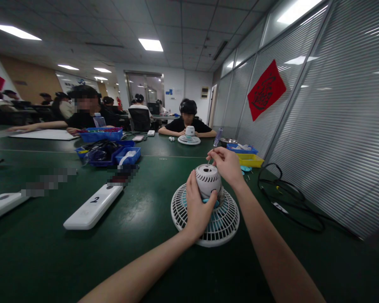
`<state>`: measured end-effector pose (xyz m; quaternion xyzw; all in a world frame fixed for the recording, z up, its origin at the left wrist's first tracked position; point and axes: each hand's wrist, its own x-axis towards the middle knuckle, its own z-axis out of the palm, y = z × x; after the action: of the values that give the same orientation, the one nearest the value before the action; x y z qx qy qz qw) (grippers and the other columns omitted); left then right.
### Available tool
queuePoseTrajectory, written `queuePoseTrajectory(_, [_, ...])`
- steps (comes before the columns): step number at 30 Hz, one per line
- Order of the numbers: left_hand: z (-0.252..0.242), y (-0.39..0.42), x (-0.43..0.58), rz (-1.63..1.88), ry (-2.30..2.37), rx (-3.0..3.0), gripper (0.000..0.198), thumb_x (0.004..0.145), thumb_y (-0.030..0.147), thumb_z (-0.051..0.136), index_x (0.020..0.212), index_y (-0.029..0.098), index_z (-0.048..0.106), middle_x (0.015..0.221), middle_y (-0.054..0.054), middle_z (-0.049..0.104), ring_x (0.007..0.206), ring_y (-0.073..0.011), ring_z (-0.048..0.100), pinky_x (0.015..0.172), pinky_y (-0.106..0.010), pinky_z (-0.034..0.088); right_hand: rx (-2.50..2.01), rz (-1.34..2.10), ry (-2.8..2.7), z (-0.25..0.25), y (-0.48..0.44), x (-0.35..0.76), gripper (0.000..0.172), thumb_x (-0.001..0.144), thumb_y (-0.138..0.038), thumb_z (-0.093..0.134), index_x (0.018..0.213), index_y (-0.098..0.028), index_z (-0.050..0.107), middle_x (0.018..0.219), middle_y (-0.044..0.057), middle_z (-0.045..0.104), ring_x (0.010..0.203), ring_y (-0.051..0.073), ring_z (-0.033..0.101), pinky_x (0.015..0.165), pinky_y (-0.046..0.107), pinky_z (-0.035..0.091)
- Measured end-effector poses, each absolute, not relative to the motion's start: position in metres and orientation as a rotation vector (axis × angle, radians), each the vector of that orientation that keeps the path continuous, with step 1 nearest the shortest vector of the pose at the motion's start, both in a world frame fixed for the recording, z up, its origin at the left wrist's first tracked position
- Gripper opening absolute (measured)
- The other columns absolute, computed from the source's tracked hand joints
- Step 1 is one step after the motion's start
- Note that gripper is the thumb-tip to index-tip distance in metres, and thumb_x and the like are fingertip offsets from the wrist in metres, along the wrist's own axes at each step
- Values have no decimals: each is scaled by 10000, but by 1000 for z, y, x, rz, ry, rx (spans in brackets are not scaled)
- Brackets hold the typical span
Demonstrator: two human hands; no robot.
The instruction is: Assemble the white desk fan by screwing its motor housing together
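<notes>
A white desk fan head (205, 227) lies face down on the green table, its round grille flat and its motor housing (207, 180) pointing up. My left hand (197, 206) is closed round the near left side of the housing, thumb on the front and fingers up the left side. My right hand (225, 162) pinches a thin metal rod (209, 160) above the housing's top. The rod's lower end reaches the dark opening there; its exact kind and tip are hidden.
Blue bins (104, 153) with cables stand left, near a white numbered device (94, 206). At right are a yellow tray (250, 160), turquoise parts (245, 169) and a coiled black cable (284, 198). Opposite, a person (188, 118) sits behind another fan (189, 136).
</notes>
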<state>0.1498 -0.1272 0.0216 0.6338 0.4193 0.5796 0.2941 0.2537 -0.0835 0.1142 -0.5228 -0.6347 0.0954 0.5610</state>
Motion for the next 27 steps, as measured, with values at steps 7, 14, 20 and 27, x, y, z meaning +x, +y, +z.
queuePoseTrajectory(7, [22, -127, 149, 1540, 1115, 1703, 696, 782, 267, 548, 1408, 186, 255, 1474, -136, 291, 1400, -257, 262, 1163, -441, 192, -1237, 226, -1504, 111, -80, 256, 162, 828, -216, 465, 788, -159, 612, 747, 57, 703, 589, 133, 611, 579, 254, 471])
queuePoseTrajectory(14, [20, -127, 150, 1571, 1109, 1697, 687, 780, 264, 554, 1402, 215, 266, 1469, -130, 309, 1391, -267, 280, 1152, -471, 211, -1307, 52, -1513, 111, -83, 256, 153, 810, -286, 523, 721, -186, 599, 717, 54, 690, 635, 181, 640, 628, 295, 471])
queuePoseTrajectory(20, [21, -127, 150, 1556, 1117, 1694, 698, 777, 268, 557, 1408, 216, 263, 1471, -119, 304, 1396, -257, 273, 1158, -451, 200, -1297, 46, -1525, 112, -85, 255, 151, 803, -289, 520, 718, -193, 599, 737, 52, 695, 668, 188, 653, 631, 291, 468])
queuePoseTrajectory(27, [20, -127, 150, 1561, 1126, 1689, 697, 774, 260, 559, 1405, 224, 265, 1474, -116, 303, 1394, -260, 276, 1155, -459, 204, -1291, 64, -1509, 111, -84, 255, 200, 802, -347, 548, 680, -193, 585, 684, 47, 689, 637, 183, 643, 624, 297, 476])
